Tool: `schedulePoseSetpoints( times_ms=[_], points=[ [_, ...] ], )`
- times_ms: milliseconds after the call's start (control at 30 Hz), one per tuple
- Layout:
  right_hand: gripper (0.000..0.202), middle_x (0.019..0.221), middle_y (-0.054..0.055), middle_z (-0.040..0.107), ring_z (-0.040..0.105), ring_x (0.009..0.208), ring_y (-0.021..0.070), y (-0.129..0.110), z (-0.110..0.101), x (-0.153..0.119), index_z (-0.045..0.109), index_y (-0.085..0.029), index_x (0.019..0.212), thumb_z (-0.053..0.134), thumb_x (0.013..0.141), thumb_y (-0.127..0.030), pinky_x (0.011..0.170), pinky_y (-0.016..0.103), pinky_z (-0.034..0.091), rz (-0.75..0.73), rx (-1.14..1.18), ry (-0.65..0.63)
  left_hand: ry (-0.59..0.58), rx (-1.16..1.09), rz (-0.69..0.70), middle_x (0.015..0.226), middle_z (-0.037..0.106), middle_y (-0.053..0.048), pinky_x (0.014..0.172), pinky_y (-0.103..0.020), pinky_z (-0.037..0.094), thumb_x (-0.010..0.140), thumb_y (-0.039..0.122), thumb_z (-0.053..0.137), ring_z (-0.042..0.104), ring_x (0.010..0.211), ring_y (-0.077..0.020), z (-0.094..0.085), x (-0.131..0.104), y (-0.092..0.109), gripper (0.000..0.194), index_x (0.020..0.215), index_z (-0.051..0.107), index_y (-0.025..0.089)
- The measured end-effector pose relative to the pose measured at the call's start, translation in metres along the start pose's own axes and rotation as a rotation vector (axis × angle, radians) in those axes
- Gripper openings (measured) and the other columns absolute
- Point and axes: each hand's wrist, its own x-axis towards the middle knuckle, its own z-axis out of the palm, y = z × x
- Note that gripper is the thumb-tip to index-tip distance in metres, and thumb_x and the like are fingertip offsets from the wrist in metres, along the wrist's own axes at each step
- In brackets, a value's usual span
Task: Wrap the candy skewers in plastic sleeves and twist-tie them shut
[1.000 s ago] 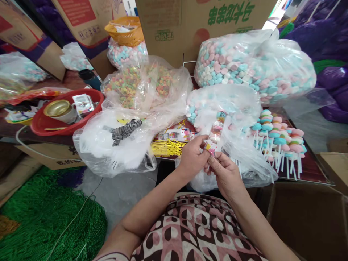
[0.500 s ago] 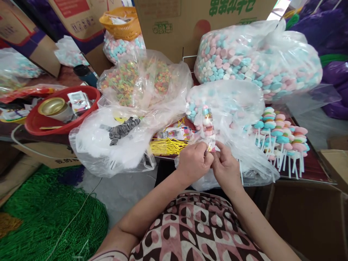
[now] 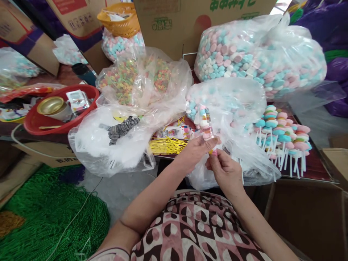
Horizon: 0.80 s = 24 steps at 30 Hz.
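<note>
Left hand (image 3: pixel 193 150): grip pinches, thumb across the front, the lower part of a slim candy stack in a clear, printed plastic wrapper (image 3: pixel 206 121). Right hand (image 3: pixel 225 170): grip pinches the pink lower end of the same wrapper, just below the left grip. Wrapped stack rises above the left grip, top leaning slightly left.

Left of the grips, near: a pile of flat yellow twist-tie strips (image 3: pixel 168 145). Farther left: a clear plastic bag with white contents (image 3: pixel 89 145), a grey-and-black striped bundle (image 3: pixel 123 127) lying on it; past that, a round red plastic basin (image 3: pixel 32 123).

Beyond the grips: a large clear bag of pink, blue and white marshmallows (image 3: pixel 225 54). Right of the grips: marshmallow stacks on white sticks (image 3: pixel 284 134), grouped on the dark red surface (image 3: pixel 315 165).
</note>
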Motion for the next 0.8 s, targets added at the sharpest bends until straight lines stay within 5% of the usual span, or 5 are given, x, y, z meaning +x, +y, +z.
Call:
schedulePoseSetpoints(
  times_ms=[333, 467, 533, 667, 800],
  points=[
    [0.038, 0.055, -0.001, 0.063, 0.058, 0.046, 0.0141, -0.011, 0.004, 0.000, 0.064, -0.022, 0.071, 0.053, 0.093, -0.050, 0.048, 0.027, 0.051, 0.033, 0.051, -0.047, 0.028, 0.023, -0.029, 0.060, 0.058, -0.001, 0.041, -0.024, 0.033, 0.084, 0.056, 0.059, 0.043, 0.043, -0.0081, -0.002, 0.001, -0.031, 0.042, 0.078, 0.068, 0.015],
    [0.034, 0.059, 0.001, 0.069, 0.063, 0.051, 0.0159, -0.020, -0.026, 0.008, 0.071, -0.021, 0.070, 0.059, 0.090, -0.046, 0.051, 0.027, 0.051, -0.048, -0.048, -0.232, 0.012, -0.049, 0.055, 0.061, 0.057, -0.001, 0.049, -0.024, 0.039, 0.084, 0.052, 0.062, 0.049, 0.051, -0.0098, -0.007, -0.002, -0.027, 0.039, 0.072, 0.063, 0.016],
    [0.025, 0.065, 0.002, 0.072, 0.066, 0.058, 0.0172, -0.024, -0.045, 0.014, 0.076, -0.022, 0.083, 0.065, 0.087, -0.044, 0.058, 0.029, 0.054, -0.011, -0.017, -0.179, 0.035, -0.137, 0.115, 0.063, 0.058, -0.001, 0.056, -0.024, 0.041, 0.081, 0.051, 0.067, 0.052, 0.058, -0.0098, -0.009, -0.005, -0.017, 0.040, 0.066, 0.059, 0.015],
    [0.031, 0.087, 0.004, 0.077, 0.070, 0.077, 0.0195, -0.034, -0.053, 0.027, 0.075, -0.025, 0.106, 0.070, 0.084, -0.045, 0.071, 0.033, 0.058, 0.147, 0.401, 0.004, -0.329, -0.353, -0.100, 0.053, 0.048, 0.002, 0.050, -0.024, 0.038, 0.074, 0.054, 0.075, 0.049, 0.049, -0.0100, -0.002, -0.019, -0.005, 0.045, 0.062, 0.054, 0.015],
    [0.053, 0.105, 0.007, 0.076, 0.072, 0.092, 0.0259, -0.042, -0.030, 0.034, 0.070, -0.029, 0.116, 0.066, 0.077, -0.064, 0.081, 0.044, 0.059, 0.302, 0.787, -0.322, -0.633, -0.482, -0.298, 0.046, 0.034, 0.009, 0.042, -0.023, 0.031, 0.071, 0.055, 0.077, 0.036, 0.038, -0.0081, 0.010, -0.030, -0.009, 0.044, 0.072, 0.056, 0.017]
  ],
)
